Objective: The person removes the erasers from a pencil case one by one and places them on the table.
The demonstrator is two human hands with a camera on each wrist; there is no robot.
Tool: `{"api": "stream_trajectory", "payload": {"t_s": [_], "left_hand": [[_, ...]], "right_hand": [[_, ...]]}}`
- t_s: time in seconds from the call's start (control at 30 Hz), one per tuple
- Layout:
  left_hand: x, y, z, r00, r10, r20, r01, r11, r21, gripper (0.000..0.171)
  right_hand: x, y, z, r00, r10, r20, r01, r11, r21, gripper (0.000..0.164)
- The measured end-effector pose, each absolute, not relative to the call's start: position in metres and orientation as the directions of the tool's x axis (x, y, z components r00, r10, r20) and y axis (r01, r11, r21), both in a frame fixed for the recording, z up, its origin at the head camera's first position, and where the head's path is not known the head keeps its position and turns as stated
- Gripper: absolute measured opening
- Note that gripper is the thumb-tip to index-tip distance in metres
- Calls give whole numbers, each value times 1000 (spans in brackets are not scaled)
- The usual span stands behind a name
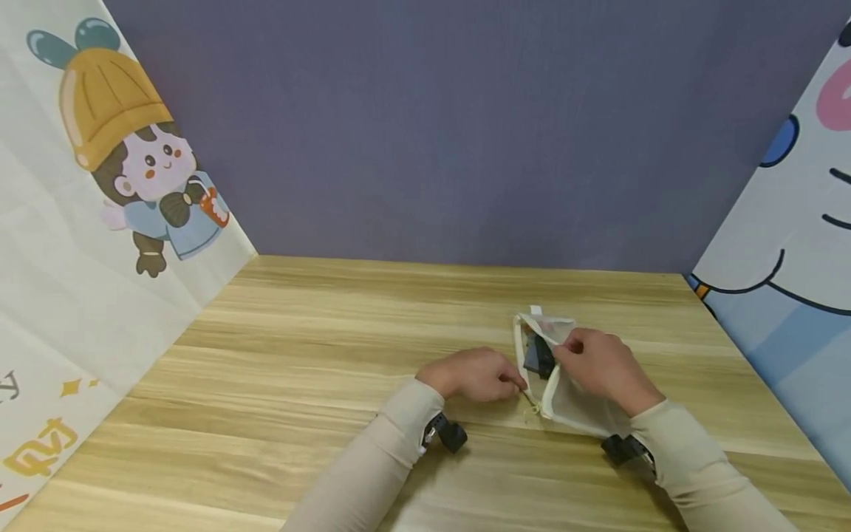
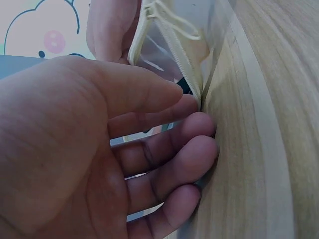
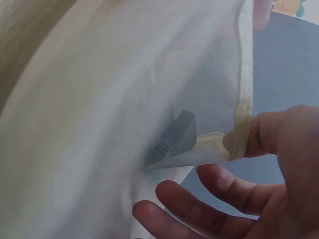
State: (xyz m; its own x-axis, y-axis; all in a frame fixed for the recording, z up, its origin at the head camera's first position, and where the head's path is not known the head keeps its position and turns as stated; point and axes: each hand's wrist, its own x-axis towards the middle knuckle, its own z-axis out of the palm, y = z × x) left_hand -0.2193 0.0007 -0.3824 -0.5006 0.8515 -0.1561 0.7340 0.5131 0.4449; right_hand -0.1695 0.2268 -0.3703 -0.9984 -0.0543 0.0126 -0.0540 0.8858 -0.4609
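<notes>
Pouch (image 1: 585, 412), pale and see-through, lying on the wood-grained table (image 1: 319, 355) right of centre, its mouth parted between my two hands. My right hand (image 1: 608, 369) pinches the raised rim (image 3: 244, 99) between thumb and index finger; its remaining fingers, loosely bent, sit apart below the fabric in the right wrist view. My left hand (image 1: 479, 373) lies at the near left corner of the opening, the index fingertip touching the zip edge (image 2: 185, 64) and the other fingers bent, their tips by the tabletop. Whether that thumb and index finger pinch the edge, I cannot tell. Inside the pouch rests a dark object (image 1: 537, 356), grey and black, its kind unclear. A white tag (image 1: 535, 309) projects from the pouch's far end. Each of my beige sleeves (image 1: 366, 473) bears a black wrist camera (image 1: 452, 436). Behind the table stands a blue-grey panel (image 1: 432, 133); at left, a white cloth (image 1: 40, 185) shows a cartoon figure (image 1: 153, 162) in a yellow hat.
</notes>
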Motion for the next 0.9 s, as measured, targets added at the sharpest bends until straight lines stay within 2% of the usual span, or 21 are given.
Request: {"api": "stream_trajectory", "payload": {"t_s": [0.37,0.73,0.9], "left_hand": [[-221,-1,-385,-498,854,-153,742,510,435,29],[-220,0,-384,-508,848,-153,737,520,432,29],[-220,-1,-384,-512,845,-151,733,522,437,28]], "right_hand": [[-174,240,-375,-997,-22,79,-56,883,-465,19],[-177,258,-378,-996,-80,49,-93,812,-576,26],[-177,262,-380,-986,-139,92,-167,795,-583,13]]}}
